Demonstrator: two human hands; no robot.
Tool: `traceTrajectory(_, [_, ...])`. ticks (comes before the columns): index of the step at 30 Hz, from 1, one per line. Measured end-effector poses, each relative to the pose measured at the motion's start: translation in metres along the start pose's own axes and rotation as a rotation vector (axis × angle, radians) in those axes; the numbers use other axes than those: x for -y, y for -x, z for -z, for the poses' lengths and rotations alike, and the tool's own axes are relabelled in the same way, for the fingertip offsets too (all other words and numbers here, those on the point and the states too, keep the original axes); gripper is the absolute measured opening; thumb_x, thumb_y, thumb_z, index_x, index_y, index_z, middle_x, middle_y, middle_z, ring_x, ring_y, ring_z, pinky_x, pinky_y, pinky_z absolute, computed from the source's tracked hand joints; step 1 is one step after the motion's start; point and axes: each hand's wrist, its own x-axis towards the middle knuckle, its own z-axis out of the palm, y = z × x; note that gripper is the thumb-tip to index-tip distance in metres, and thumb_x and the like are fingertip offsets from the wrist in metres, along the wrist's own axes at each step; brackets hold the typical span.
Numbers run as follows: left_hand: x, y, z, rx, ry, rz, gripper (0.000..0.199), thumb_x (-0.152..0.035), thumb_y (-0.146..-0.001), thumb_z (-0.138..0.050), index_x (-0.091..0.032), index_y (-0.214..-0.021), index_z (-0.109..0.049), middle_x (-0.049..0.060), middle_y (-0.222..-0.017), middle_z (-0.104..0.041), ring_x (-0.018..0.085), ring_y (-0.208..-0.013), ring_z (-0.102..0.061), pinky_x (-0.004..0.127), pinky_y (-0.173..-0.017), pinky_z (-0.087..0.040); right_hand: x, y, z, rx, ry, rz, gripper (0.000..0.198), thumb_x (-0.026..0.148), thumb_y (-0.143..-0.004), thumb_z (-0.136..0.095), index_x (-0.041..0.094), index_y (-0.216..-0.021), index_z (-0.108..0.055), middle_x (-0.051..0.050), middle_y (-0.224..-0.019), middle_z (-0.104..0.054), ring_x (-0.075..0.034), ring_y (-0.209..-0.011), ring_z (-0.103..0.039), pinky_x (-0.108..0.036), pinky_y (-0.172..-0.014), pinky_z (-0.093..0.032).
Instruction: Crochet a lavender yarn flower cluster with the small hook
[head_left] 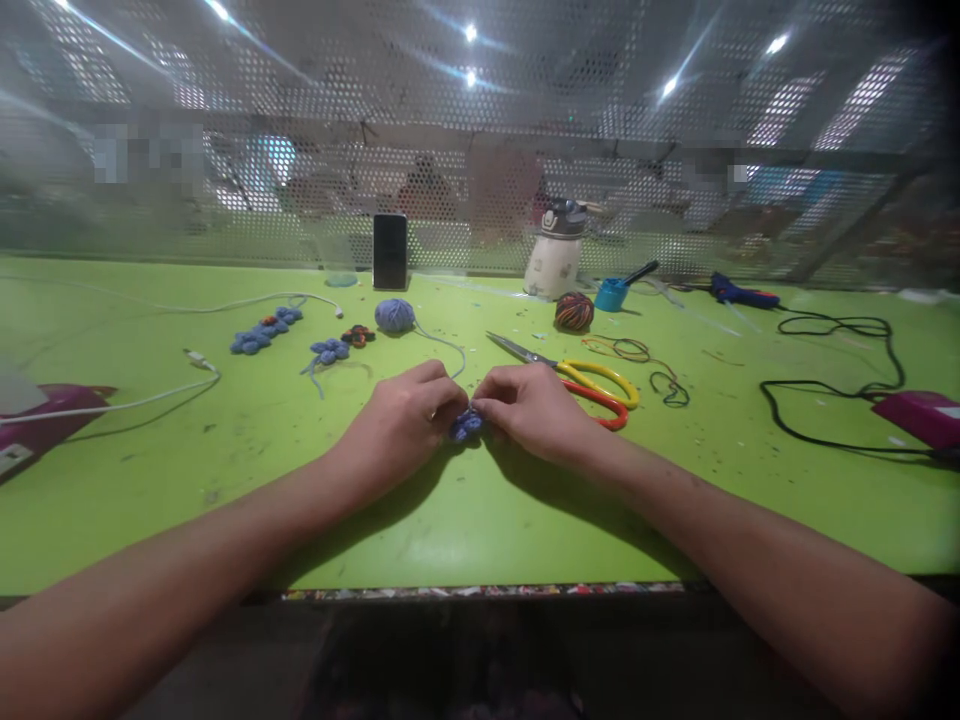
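A small blue crocheted yarn piece [468, 427] is pinched between my two hands, just above the green table. My left hand [409, 408] grips its left side with bent fingers, and a ring shows on one of them. On the other side, my right hand [526, 402] is closed on its upper right edge with thumb and forefinger. Blue yarn trails from behind my hands back to a blue yarn ball [395, 316]. Scissors [559, 366] with yellow and red handles lie behind my right hand. Whether a hook or needle is in my fingers is hidden.
Blue crocheted flowers [266, 331] and a blue-and-dark pair [330, 350] lie at left. Farther back are a phone [390, 252], a bottle [555, 250], a multicoloured yarn ball [574, 312] and a blue cup [611, 294]. A glue gun [742, 292] and cords lie right.
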Motion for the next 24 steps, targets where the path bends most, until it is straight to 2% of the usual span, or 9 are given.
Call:
traceTrajectory(2, [0.001, -0.002, 0.004, 0.024, 0.036, 0.018, 0.018, -0.019, -0.086, -0.057, -0.015, -0.08, -0.073, 0.006, -0.076, -0.064, 0.013, -0.065, -0.056, 0.026, -0.059, -0.041, -0.001, 0.0, 0.004, -0.016, 0.189, 0.081, 0.012, 0.007, -0.079, -0.062, 0.014, -0.073, -0.069, -0.002, -0.061, -0.064, -0.012, -0.055, -0.053, -0.025, -0.054, -0.038])
traceTrajectory(4, [0.002, -0.004, 0.009, 0.054, 0.056, 0.039, 0.019, -0.021, -0.086, -0.057, -0.015, -0.08, -0.074, 0.007, -0.077, -0.065, 0.014, -0.066, -0.057, 0.026, -0.06, -0.042, -0.002, 0.0, 0.009, 0.034, 0.379, 0.139, 0.013, 0.007, -0.077, -0.061, 0.015, -0.073, -0.07, -0.005, -0.069, -0.067, -0.014, -0.062, -0.054, -0.026, -0.056, -0.037])
traceTrajectory(9, [0.007, -0.006, 0.023, 0.281, -0.014, -0.001, 0.019, -0.018, -0.083, -0.056, -0.017, -0.073, -0.073, 0.005, -0.072, -0.063, 0.013, -0.06, -0.054, 0.026, -0.056, -0.036, -0.004, 0.001, 0.024, 0.172, 0.704, 0.167, 0.015, 0.008, -0.075, -0.058, 0.017, -0.069, -0.067, -0.007, -0.068, -0.065, -0.013, -0.056, -0.046, -0.027, -0.051, -0.028])
traceTrajectory(13, [0.006, -0.006, 0.031, 0.392, -0.027, -0.043, 0.02, -0.013, -0.081, -0.053, -0.017, -0.069, -0.069, 0.004, -0.071, -0.061, 0.013, -0.06, -0.053, 0.026, -0.056, -0.034, -0.002, -0.001, 0.031, 0.17, 0.791, 0.145, 0.015, 0.007, -0.073, -0.057, 0.018, -0.066, -0.065, -0.005, -0.064, -0.062, -0.012, -0.051, -0.041, -0.027, -0.049, -0.024])
traceTrajectory(24, [0.002, -0.002, 0.035, 0.428, 0.121, -0.096, 0.02, -0.008, -0.078, -0.054, -0.018, -0.065, -0.065, 0.003, -0.072, -0.06, 0.014, -0.062, -0.053, 0.026, -0.058, -0.037, 0.006, 0.003, 0.031, 0.168, 0.889, 0.112, 0.017, 0.002, -0.065, -0.057, 0.018, -0.058, -0.059, -0.005, -0.058, -0.057, -0.011, -0.048, -0.034, -0.028, -0.047, -0.02])
